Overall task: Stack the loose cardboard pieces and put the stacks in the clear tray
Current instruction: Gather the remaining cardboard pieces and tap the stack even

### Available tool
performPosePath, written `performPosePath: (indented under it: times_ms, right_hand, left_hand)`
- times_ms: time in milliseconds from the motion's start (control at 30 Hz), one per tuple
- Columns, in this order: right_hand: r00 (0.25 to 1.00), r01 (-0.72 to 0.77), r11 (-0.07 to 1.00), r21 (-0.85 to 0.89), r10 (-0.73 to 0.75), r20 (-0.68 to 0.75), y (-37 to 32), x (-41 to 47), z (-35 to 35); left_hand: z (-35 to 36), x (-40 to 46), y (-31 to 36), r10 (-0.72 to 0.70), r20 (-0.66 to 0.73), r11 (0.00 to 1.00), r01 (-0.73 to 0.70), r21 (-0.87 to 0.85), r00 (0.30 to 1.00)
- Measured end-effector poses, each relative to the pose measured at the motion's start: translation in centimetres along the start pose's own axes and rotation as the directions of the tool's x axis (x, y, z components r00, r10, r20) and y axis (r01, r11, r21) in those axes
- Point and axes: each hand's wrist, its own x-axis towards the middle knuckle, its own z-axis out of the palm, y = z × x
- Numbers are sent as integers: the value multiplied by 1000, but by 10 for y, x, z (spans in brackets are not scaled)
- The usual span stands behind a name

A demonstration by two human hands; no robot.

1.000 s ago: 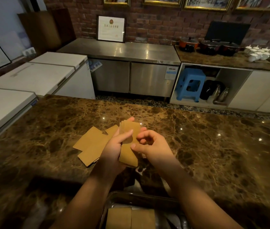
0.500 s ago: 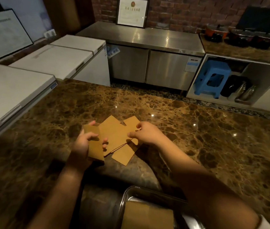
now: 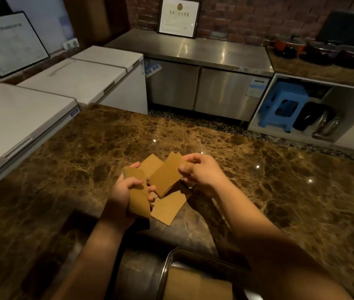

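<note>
1. Two hands are working over the marble counter (image 3: 247, 191) in the single head view. The left hand (image 3: 126, 191) is gripping a small stack of cardboard pieces (image 3: 138, 191), thumb curled over its face. The right hand (image 3: 202, 172) is pinching a few more cardboard pieces (image 3: 166, 175) by one end, lifted off the counter and tilted.
2. One loose piece (image 3: 168, 207) is lying flat on the counter below both hands, and another (image 3: 152, 164) is peeking out behind the lifted ones.
3. The clear tray (image 3: 167, 263) is sitting at the near edge, well apart from the hands, already holding cardboard (image 3: 197, 284).
4. The likely slip: the right hand is holding its pieces only at the end, so they could be fanning out or dropping while being merged onto the left stack. Uneven edges could be leaving a stack that is skewing when it is carried down to the tray.
5. The polished counter is looking slick, so flat pieces may be sliding away rather than lifting.
6. Around the counter, white chest freezers (image 3: 48, 105) are standing on the left, a steel cabinet (image 3: 193, 68) against the brick wall with a framed certificate (image 3: 179, 17) on it, and a blue stool (image 3: 284, 105) is tucked in a shelf on the right.
</note>
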Motion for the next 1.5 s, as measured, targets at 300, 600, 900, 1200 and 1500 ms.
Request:
performPosePath:
  times_ms: [300,600,900,1200,1500]
  right_hand:
    - [989,-31,887,461,-39,142,-24,-68,-84]
    - [989,132,778,614,-66,-129,-25,-107,-101]
    - [935,279,771,573,-81,-346,-25,-129,-135]
    - [939,288,957,42,-273,-208,-28,-121,-117]
    - [936,241,859,452,-82,-343,-20,-127,-70]
  left_hand:
    - [55,-17,42,-8,269,999,-6,51,963]
    - [123,-52,-1,-105,495,992,56,113,863]
    - [128,-53,8,-59,597,954,-130,269,800]
    - [146,-57,14,-159,555,945,-37,325,816]
    - [138,-57,-2,429,333,902,-416,-114,840]
